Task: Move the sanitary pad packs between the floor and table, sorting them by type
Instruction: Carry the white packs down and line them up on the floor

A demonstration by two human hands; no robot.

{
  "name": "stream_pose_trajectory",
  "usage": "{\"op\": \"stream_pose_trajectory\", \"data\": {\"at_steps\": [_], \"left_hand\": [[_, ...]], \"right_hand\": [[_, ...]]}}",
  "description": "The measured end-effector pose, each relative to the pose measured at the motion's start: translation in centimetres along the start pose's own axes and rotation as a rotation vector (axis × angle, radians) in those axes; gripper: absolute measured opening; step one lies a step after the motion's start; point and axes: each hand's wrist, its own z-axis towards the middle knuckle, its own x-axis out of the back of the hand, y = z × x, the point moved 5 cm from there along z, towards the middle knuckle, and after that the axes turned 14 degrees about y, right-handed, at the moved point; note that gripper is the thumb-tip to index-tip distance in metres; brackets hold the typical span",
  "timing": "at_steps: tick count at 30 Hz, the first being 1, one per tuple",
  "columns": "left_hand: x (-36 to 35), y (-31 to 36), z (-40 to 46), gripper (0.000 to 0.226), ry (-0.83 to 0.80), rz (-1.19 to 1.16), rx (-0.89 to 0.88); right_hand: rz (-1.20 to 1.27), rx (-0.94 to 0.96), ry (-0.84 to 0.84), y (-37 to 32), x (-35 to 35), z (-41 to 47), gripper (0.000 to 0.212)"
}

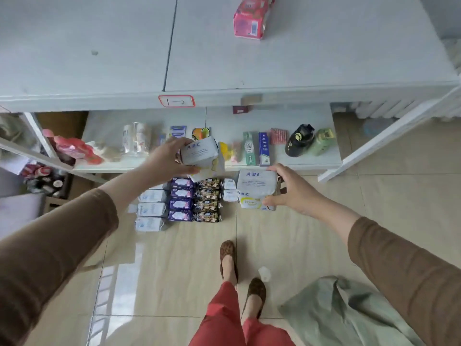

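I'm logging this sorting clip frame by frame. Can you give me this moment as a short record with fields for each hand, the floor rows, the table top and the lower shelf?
left hand: left hand grips a white ABC pack with more packs under it
right hand: right hand grips a larger ABC pack stacked on a KMS pack
floor rows: white packs, purple packs, dark packs, small ABC packs
table top: pink pack on the table
lower shelf: toothpaste boxes, black shoe
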Motion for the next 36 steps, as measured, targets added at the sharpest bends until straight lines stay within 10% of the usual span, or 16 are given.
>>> {"op": "stream_pose_trajectory", "data": {"at_steps": [13,36], "left_hand": [[-27.3,-18.7,-3.1,0.069,-0.133,0.057,0.168],[-59.1,-34.0,7.0,0.062,0.065,0.569,-0.239]], "right_hand": [[0.025,-0.348,0.101,25.3,-18.2,-3.0,0.069],[0.146,-0.340,0.228,50.2,-41.6,7.2,0.062]]}}
